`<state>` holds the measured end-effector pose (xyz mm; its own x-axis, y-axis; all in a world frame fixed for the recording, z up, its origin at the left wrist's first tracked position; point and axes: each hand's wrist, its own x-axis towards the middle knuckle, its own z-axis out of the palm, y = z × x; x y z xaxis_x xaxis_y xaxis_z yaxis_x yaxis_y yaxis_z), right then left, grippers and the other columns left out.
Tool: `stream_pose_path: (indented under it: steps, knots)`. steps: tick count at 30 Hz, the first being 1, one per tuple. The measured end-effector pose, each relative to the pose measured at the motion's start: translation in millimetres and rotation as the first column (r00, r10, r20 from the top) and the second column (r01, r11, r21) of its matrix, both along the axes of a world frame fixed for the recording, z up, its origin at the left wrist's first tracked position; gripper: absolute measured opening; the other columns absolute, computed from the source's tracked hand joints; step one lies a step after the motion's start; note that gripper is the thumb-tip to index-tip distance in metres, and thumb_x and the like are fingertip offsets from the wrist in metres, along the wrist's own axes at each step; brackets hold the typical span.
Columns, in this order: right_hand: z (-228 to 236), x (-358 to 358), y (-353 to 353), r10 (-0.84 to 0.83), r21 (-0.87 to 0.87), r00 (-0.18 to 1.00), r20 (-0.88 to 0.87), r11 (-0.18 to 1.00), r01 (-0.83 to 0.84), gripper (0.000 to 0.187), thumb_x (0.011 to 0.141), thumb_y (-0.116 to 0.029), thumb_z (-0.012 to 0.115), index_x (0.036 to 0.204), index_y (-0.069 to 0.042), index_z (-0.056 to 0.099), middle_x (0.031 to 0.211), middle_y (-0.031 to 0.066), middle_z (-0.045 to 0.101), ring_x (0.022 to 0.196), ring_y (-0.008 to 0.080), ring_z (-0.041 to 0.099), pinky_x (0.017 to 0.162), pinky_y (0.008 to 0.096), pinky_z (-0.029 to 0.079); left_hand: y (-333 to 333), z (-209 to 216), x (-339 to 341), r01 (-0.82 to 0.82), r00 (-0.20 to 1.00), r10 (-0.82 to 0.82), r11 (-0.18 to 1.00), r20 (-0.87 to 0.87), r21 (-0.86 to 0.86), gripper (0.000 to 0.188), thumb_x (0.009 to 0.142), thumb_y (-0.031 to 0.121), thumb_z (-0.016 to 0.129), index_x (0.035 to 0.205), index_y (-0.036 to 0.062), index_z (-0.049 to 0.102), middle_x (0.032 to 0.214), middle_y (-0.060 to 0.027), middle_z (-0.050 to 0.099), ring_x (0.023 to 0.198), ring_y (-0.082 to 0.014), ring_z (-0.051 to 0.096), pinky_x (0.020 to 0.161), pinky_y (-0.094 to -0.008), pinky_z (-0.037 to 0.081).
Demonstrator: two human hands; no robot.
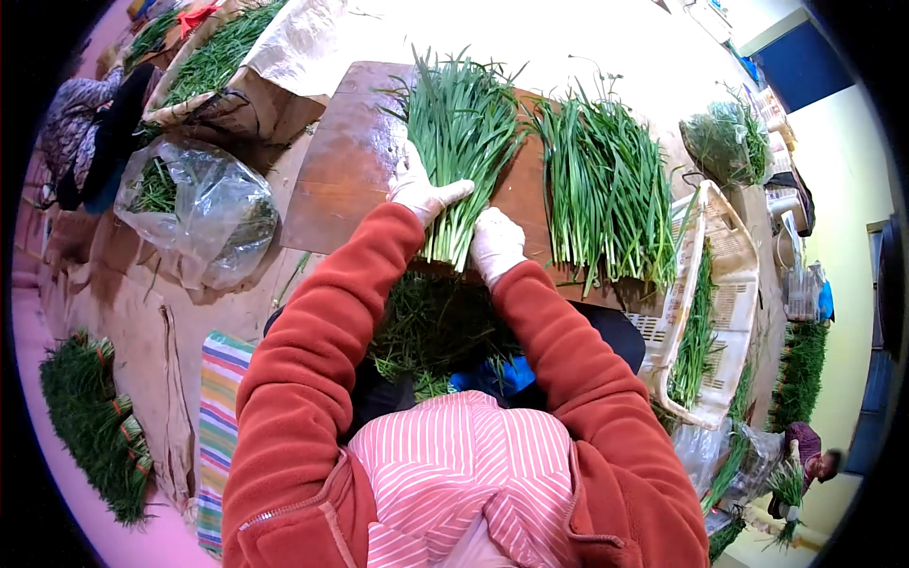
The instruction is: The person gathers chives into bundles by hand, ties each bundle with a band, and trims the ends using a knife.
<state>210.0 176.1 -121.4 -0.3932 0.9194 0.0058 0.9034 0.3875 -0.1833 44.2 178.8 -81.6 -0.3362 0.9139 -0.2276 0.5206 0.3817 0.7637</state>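
A thick bunch of garlic chives (461, 114), with flat green leaves and pale stem ends, lies on a brown wooden board (336, 156) in front of me. My left hand (421, 186), in a white glove, grips the bunch from its left side, with the thumb across the stems. Against the lower right of the same stems is my right hand (497, 244), also gloved, its fingers curled in and partly hidden. To the right on the board rests a wider pile of loose chives (611, 189), its stem ends toward me.
A white plastic crate (729, 312) holding chives stands at right. Clear bags (222, 222) of greens sit at left, and tied bundles (95, 417) lie on the floor. Cut greens (436, 327) lie below the board. Another person (805, 450) is at far right.
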Motion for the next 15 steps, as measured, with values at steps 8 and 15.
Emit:
stream_pose_path:
  steps: [8, 15]
  knots:
    - [13.6, 24.0, -3.0, 0.024, 0.258, 0.987, 0.162, 0.964, -0.065, 0.016, 0.084, -0.016, 0.051, 0.098, -0.009, 0.054, 0.086, 0.01, 0.055, 0.077, 0.0254, 0.056, 0.064, 0.039, 0.046, -0.4, 11.4, -4.7, 0.028, 1.0, -0.027, 0.999, 0.012, -0.026, 0.133, 0.056, 0.062, 0.076, 0.143, -0.0039, -0.002, 0.144, -0.0274, 0.021, 0.133, -0.0375, 0.025, 0.11, -0.0372, 0.021]
    - [15.8, 31.9, -9.0, 0.066, 0.21, 0.983, 0.171, 0.972, -0.101, 0.038, 0.077, -0.012, 0.055, 0.114, -0.007, 0.054, 0.099, 0.0118, 0.055, 0.083, 0.0279, 0.056, 0.067, 0.0396, 0.046, -2.8, 20.5, -9.7, 0.017, 1.0, -0.016, 0.999, 0.025, -0.043, 0.129, 0.061, 0.072, 0.066, 0.144, 0.0002, -0.002, 0.146, -0.031, 0.012, 0.136, -0.0396, 0.017, 0.111, -0.0385, 0.019]
